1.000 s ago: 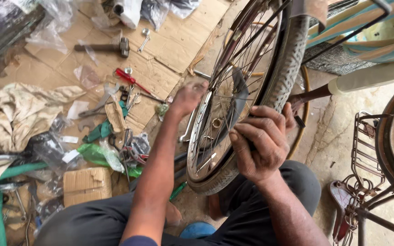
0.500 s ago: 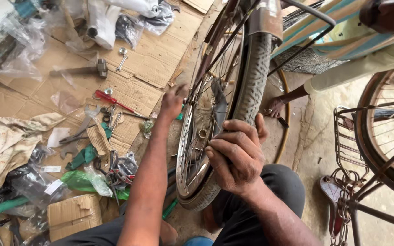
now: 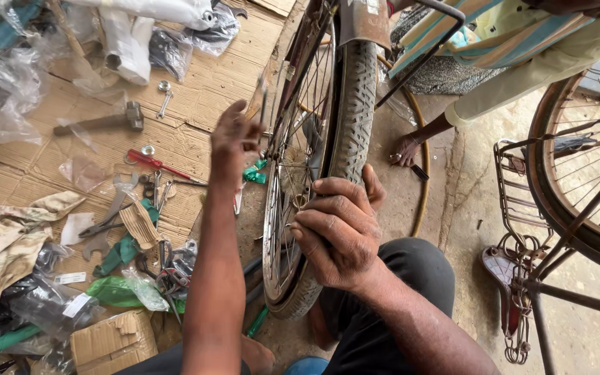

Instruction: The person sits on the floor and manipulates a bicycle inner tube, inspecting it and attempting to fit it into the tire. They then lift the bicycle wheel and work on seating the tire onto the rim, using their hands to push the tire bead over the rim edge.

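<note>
Gripping one bicycle wheel (image 3: 328, 139), right hand (image 3: 338, 232) clasps its tyre; left hand (image 3: 234, 135) loosely open; one hammer (image 3: 105, 119).

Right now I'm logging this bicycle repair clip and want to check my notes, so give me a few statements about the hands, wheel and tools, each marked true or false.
1. The right hand grips the tyre of the bicycle wheel. True.
2. The left hand holds the hammer. False: the hammer lies apart on the cardboard; the left hand is raised beside the spokes.
3. A red-handled screwdriver lies on the cardboard. True.
4. The wheel lies flat on the ground. False: it stands upright in the bicycle's frame.
5. Another person's hand rests on the ground beyond the wheel. True.
</note>
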